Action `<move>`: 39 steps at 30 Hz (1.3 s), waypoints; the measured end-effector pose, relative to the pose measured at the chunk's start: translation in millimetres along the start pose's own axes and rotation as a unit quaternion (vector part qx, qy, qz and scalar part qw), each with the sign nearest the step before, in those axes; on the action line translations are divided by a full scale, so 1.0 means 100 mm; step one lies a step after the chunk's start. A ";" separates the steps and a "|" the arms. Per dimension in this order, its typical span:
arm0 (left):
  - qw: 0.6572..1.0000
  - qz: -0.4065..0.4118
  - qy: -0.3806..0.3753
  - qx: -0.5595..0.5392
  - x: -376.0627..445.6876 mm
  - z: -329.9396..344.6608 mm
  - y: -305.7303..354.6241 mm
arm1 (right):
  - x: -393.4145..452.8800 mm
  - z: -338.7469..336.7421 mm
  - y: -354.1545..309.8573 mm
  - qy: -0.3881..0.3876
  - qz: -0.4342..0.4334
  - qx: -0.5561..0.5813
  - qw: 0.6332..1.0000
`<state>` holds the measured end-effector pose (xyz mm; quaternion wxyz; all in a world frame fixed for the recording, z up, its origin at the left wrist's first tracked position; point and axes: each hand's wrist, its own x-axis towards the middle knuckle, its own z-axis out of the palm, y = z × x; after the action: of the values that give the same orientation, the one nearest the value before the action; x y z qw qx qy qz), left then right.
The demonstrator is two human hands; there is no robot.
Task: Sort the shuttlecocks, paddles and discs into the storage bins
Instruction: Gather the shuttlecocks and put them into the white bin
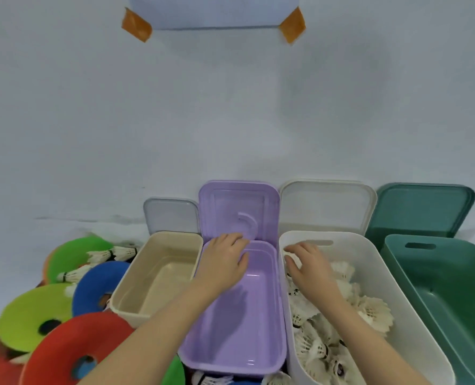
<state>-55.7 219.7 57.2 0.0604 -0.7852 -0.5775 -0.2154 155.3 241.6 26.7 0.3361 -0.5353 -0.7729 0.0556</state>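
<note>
The person's two bare forearms reach in from the near edge of the view, over a row of four open bins pushed against the wall so each is within easy reach.

The green bin (453,295) at the right end is the largest in view and holds nothing visible, probably kept for paddles or discs. No paddle can be made out anywhere. The white bin (369,254) beside it is already heaped with shuttlecocks (369,309), so this is judged to be their sorting place. The purple bin (236,329) in the middle and the beige bin (158,276) at the left end are both empty. Four lids (239,207) lean upright against the wall behind their bins, parked there to leave the openings free.

Left of the beige bin, unsorted discs lie overlapping in a pile: a red disc (72,345) nearest, a yellow-green one (33,309) and a blue one (97,282), with a few stray shuttlecocks (111,254) on top near the far end, not yet moved.

The right hand (305,265) sits low inside the far end of the white bin, fingers curled loosely over a shuttlecock; whether it grips or has let go cannot be told. The left hand (225,259) hovers palm down over the far end of the purple bin, fingers spread and holding nothing.
</note>
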 end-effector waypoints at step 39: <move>0.944 -0.246 -0.219 -0.006 -1.40 0.14 -4.51 | 1.59 3.87 -2.99 -0.337 -0.044 -0.051 0.939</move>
<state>-505.9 247.9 -81.7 -0.1270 -0.6469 -0.7503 -0.0500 -337.0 358.8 -63.6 0.0307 -0.4670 -0.8655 0.1784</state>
